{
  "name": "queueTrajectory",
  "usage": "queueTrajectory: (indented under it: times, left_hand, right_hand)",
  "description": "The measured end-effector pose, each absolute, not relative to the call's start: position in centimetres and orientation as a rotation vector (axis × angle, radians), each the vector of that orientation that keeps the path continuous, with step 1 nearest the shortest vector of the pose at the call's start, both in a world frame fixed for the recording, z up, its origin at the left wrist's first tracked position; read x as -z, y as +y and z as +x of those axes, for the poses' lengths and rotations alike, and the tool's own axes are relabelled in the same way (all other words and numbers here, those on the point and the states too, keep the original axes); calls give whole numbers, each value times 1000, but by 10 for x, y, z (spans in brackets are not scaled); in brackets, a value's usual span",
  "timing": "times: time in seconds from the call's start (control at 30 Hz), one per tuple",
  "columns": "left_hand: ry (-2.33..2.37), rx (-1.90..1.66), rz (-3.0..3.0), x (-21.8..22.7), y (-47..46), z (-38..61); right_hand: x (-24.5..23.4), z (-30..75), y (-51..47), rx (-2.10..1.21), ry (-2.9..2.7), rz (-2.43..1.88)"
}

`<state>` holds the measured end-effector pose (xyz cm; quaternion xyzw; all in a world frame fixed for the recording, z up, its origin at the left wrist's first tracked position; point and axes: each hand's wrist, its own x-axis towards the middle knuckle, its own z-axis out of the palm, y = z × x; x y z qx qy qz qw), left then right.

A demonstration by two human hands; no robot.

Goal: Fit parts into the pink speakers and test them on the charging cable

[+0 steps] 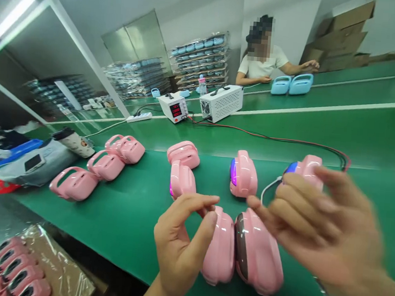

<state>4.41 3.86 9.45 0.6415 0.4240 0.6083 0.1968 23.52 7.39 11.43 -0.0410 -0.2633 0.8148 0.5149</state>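
Observation:
My left hand (pixel 183 242) is at the left side of a pink device with a carry handle (pixel 221 255), perhaps a portable speaker. Its thumb and forefinger are apart, the thumb overlapping the device's edge; whether they touch I cannot tell. Against that device stands a second pink device (pixel 260 258) with a dark front panel. My right hand (pixel 327 231), blurred, hovers to the right of this pair, fingers loosely bent and apart, holding nothing. Behind it a pink device with a blue-lit front (pixel 310 168) is partly hidden, near a white cable (pixel 267 187).
Another lit pink device (pixel 246 174) stands mid-table; more pink devices (pixel 109 164) stand at left. Power supply boxes (pixel 221 104) with red and black leads (pixel 280 138) sit behind. Across the table a person (pixel 266 57) sits by blue devices (pixel 291 84). A carton (pixel 61 265) lies lower left.

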Motion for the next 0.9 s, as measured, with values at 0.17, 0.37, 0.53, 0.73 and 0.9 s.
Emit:
queueTrajectory:
  times: [0.17, 0.37, 0.53, 0.73, 0.9]
  left_hand:
    - [1166, -1610, 1918, -106, 38, 57]
    - [1207, -1643, 1969, -104, 36, 57]
    - [1226, -1659, 2005, -105, 36, 56]
    - [1283, -1649, 2029, -104, 34, 53]
    - [1240, -1553, 2027, -104, 35, 43]
  right_hand:
    - [-118, 219, 71, -2048, -566, -74]
    - [-115, 214, 69, -2059, -600, -92]
    - [-116, 212, 67, -2050, -669, -48]
    - [-117, 212, 59, -1907, -855, -127]
    - [-124, 220, 55, -1849, -1152, -220]
